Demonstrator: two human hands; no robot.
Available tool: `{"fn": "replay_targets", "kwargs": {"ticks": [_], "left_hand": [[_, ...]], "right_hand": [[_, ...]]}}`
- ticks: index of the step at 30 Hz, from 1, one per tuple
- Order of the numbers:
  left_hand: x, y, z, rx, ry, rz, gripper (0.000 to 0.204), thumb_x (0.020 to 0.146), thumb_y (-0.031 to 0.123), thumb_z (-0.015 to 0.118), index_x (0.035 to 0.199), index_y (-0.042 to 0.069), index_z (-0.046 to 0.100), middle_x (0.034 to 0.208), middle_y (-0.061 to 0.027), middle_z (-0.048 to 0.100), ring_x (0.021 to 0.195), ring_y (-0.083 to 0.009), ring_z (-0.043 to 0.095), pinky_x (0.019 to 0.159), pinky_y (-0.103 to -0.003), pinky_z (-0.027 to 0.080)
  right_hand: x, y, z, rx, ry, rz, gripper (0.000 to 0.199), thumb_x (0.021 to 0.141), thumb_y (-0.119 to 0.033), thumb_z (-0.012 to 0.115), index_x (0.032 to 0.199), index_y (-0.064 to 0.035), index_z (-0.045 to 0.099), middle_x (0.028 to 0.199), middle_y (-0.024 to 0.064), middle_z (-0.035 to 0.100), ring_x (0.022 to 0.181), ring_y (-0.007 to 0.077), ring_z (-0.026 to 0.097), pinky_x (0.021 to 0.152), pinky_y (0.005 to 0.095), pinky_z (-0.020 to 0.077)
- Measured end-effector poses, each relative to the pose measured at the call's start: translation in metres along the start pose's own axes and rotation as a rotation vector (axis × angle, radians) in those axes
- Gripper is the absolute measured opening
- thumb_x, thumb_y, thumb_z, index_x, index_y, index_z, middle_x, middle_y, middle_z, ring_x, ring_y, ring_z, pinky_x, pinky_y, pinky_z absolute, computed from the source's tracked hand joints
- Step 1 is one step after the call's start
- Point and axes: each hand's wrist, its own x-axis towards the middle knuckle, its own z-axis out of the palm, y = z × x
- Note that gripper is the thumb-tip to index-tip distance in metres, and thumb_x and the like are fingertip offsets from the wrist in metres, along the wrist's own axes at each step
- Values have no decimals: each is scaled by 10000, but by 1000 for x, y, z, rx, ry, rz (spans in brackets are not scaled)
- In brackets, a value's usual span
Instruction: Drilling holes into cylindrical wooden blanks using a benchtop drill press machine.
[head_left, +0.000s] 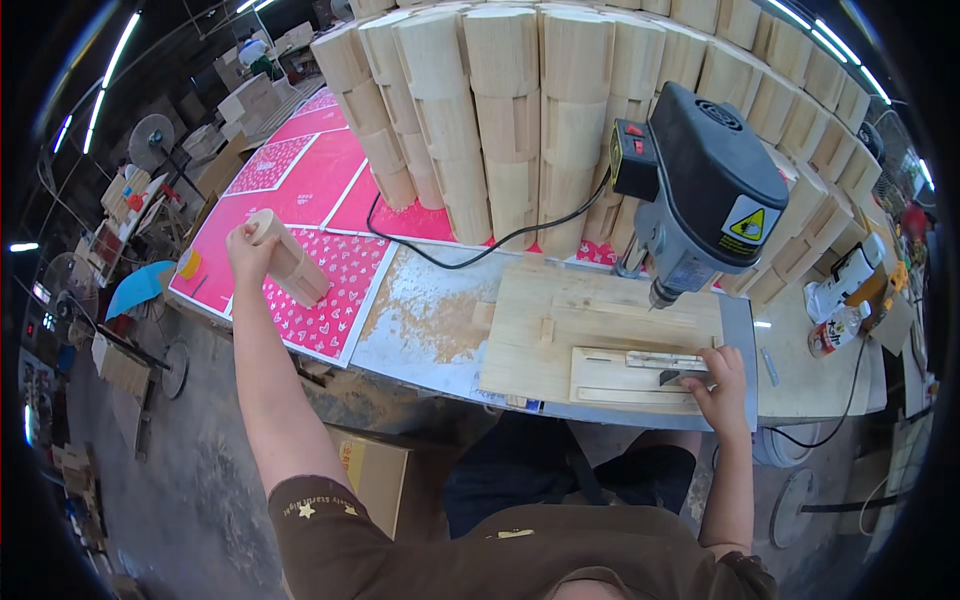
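In the head view, the left hand (pixel 252 252) is at the left of the frame, its fingers closed on the upper end of a wooden cylinder (pixel 298 272). The cylinder's lower end meets a patterned pink sheet (pixel 345 290) on the bench (pixel 405 345); it slants in the frame, and I cannot tell whether it truly leans.

The right hand (pixel 722 388) is right of centre, its fingers bent over the right end of a narrow wooden strip (pixel 660 359), with the thumb beside a small dark piece (pixel 676 377). Whether the fingers and thumb pinch the strip or the dark piece, I cannot tell. The strip lies on a small wooden jig (pixel 610 384), which rests on a broad pale board (pixel 515 345).

Above the board, toward the upper right, is a dark drill press (pixel 715 180), its chuck (pixel 660 294) pointing down. A black cable (pixel 470 264) loops left from it over the bench. Sawdust (pixel 425 325) covers part of the bench left of the board.

Tall stacks of wooden cylinders (pixel 505 130) fill the upper middle and upper right. A bottle (pixel 838 332) stands at the far right, and a cardboard box (pixel 372 485) sits low, left of the person's legs.
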Motion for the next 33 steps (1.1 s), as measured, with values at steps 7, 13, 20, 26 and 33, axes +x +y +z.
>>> {"fn": "replay_targets", "kwargs": {"ticks": [7,13,20,26,33], "left_hand": [[-1,132,27,-101,393,334,762,632,438,803,1188,10,506,1199,-197,516,1173,-327,468,989,-414,377],[-15,312,57,-623,55,295,764,628,351,805,1207,-7,458,1220,-209,496,1159,-338,478,973,-403,395],[-19,353,86,-581,320,66,668,584,253,785,1093,-32,460,1107,-229,488,1089,-361,477,939,-417,405],[-24,326,81,-919,437,195,750,611,250,737,1213,-65,421,1173,-217,473,1116,-347,472,968,-404,384],[-141,285,8,-1419,311,296,372,826,90,628,1152,-54,521,1027,-108,620,891,-154,611,777,-267,485]], "right_hand": [[1,-2,-2,-18,20,12,396,573,-108,767,922,-40,592,853,108,528,814,320,469,714,402,395],[1,2,-1,7,25,11,389,569,-120,773,911,-54,601,839,100,534,808,320,471,708,397,391],[0,3,0,11,32,12,406,549,-130,785,904,-65,599,855,99,545,830,317,489,733,404,379],[-3,5,-2,12,21,15,428,543,-132,790,922,-65,603,872,97,554,857,316,510,748,407,387],[-8,10,-1,6,-8,39,432,564,-123,784,954,-64,607,907,100,561,899,323,520,767,406,413]]}}
